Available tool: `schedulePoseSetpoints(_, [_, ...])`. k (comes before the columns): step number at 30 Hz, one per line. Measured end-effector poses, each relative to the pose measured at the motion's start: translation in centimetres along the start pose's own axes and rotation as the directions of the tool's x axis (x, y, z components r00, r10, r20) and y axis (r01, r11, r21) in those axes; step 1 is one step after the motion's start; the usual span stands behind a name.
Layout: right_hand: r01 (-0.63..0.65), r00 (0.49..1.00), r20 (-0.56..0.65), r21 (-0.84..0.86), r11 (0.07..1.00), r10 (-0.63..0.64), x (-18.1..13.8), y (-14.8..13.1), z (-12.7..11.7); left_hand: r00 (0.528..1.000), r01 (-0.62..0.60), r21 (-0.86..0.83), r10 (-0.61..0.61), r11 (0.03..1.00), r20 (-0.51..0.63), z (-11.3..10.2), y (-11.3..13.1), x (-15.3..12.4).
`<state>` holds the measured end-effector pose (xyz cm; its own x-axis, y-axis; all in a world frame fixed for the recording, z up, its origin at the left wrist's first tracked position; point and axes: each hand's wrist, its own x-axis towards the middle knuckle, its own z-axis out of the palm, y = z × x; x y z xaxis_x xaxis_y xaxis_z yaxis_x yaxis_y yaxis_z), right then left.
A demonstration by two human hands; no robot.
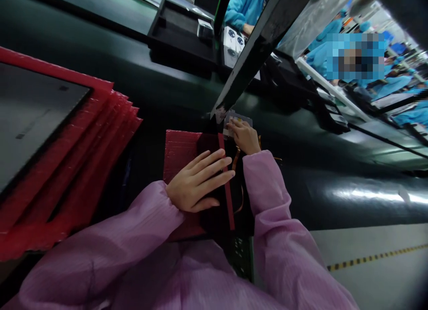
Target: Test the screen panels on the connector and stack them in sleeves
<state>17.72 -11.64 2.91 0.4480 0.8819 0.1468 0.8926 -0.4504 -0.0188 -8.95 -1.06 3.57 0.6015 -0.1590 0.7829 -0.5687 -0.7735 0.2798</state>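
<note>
My left hand (199, 181) lies flat, its fingers stretched out over a dark panel (211, 221) with a red strip (230, 207) along its right side. Under the panel and to its left shows a red padded sheet (179, 148). My right hand (246, 137) reaches into a small clear plastic box (248, 120) at the foot of a dark post. Its fingers are bent and close together over the box; what they pinch, if anything, is too small to make out. Thin copper-coloured ribbons (236, 159) run beside the panel, just below the right hand.
On the left is a stack of red padded sheets (110, 136) with a grey panel (36, 114) on top. A dark slanted post (254, 51) rises ahead. Behind it stand a black tray (183, 31) and white parts (231, 46). Co-workers in blue sit beyond the bench.
</note>
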Motion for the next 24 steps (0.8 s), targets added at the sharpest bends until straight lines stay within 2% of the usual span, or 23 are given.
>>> schedulePoseSetpoints(9, [-0.016,1.0,-0.021,0.009,1.0,0.016,-0.3,-0.6,-0.9,0.999,-0.024,0.031,0.025,0.999,-0.034,0.4,-0.3,-0.1])
schedulePoseSetpoints(12, [-0.019,0.996,-0.082,0.059,0.998,0.024,-0.4,-0.9,-2.9,0.999,-0.027,0.032,0.028,0.999,-0.029,0.4,-0.3,-0.1])
schedulePoseSetpoints(15, [0.03,0.981,-0.191,0.215,0.976,0.012,-1.0,-2.2,-5.9,0.999,-0.024,0.03,0.024,0.999,-0.026,0.3,-0.3,-0.1])
schedulePoseSetpoints(17, [0.055,0.976,-0.216,0.328,0.943,0.018,-1.8,-3.6,-8.0,0.999,-0.022,0.027,0.023,0.999,-0.025,0.3,-0.3,-0.1])
schedulePoseSetpoints(19, [0.009,0.989,-0.136,0.422,0.906,0.054,-3.1,-5.4,-9.8,0.999,-0.023,0.019,0.023,1.0,-0.024,0.3,-0.3,-0.1])
schedulePoseSetpoints(21, [-0.082,0.997,0.038,0.508,0.857,0.073,-4.6,-7.1,-11.3,1.0,-0.022,0.006,0.022,1.0,-0.021,0.3,-0.2,-0.1])
schedulePoseSetpoints(24, [-0.185,0.969,0.243,0.565,0.804,0.053,-7.0,-9.3,-13.2,1.0,-0.008,-0.042,0.008,0.999,-0.016,0.3,-0.2,-0.1])
